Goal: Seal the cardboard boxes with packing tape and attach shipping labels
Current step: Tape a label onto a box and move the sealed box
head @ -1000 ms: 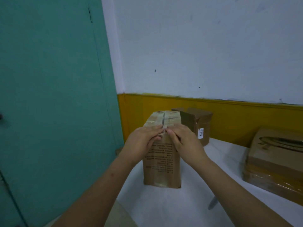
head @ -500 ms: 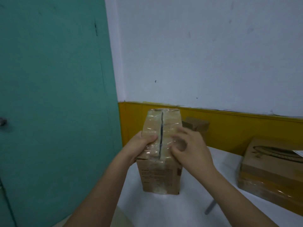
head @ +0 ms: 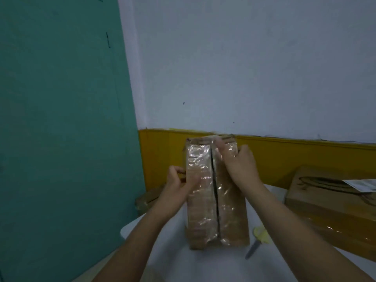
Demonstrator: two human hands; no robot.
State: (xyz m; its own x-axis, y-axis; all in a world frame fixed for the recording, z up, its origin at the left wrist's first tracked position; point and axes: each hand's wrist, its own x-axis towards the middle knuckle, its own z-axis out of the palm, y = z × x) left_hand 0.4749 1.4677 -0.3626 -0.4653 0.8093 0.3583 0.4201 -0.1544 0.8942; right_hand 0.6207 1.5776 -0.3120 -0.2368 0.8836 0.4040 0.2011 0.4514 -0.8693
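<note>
The left hand [head: 177, 188] braces the left side of the tape-wrapped cardboard box [head: 215, 196] standing on the white desk [head: 203, 267], thumb curled at its edge, while the right hand [head: 238, 163] grips the far top corner, likely steadying it to smooth tape along the seam.

Ahead of you stands a pale bluish-white painted wall [head: 244, 68], scuffed with a few small dark specks. Along its foot runs a mustard-yellow painted band [head: 305, 157]. To your left, a flat teal-green door panel [head: 61, 119] fills the frame from top to bottom. Below you, the white table [head: 203, 265] shows a rounded corner at its left edge. The light is dim and even.
</note>
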